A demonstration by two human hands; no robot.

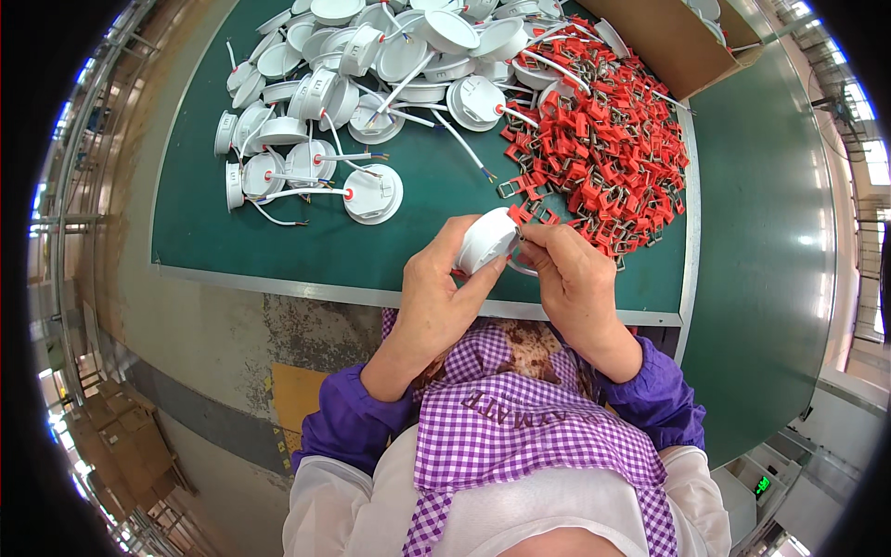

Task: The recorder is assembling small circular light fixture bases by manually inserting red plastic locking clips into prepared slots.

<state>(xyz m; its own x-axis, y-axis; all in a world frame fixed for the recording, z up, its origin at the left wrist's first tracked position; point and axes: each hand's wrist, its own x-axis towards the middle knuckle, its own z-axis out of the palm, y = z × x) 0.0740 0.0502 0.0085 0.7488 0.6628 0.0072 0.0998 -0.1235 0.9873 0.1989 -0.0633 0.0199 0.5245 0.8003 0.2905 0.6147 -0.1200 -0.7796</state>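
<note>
White plastic: a round lamp housing [486,239] sits between both hands, held above the near edge of the green counter [278,232], just in front of the person's checked apron [520,418].

Head view. Left hand [436,297]: grip closed around the housing from below and the left, thumb along its lower rim, fingers wrapped behind. Right hand [575,278]: fingertips pinched together at the housing's right rim, apparently on a small red spring clip [520,215]; the pinch itself is too small to read for certain. A thin white wire loop [522,271] hangs under the housing between the hands.

Orientation: the housing is a flat disc, so it has no true long axis; its round face tilts up and to the left, toward the pile of like housings [353,102]. Its rim edge faces the right hand.

Surroundings: heap of red clips [613,139] on the counter just beyond the right hand; a cardboard box [668,37] at the far right corner.

Risks, judged: the clip looks sprung, so a slack pinch could let it snap off and fly into the heap. The housing is over the counter edge; a loosened left grip would drop it toward the floor. The hanging wire could snag on a finger and twist the disc.
</note>
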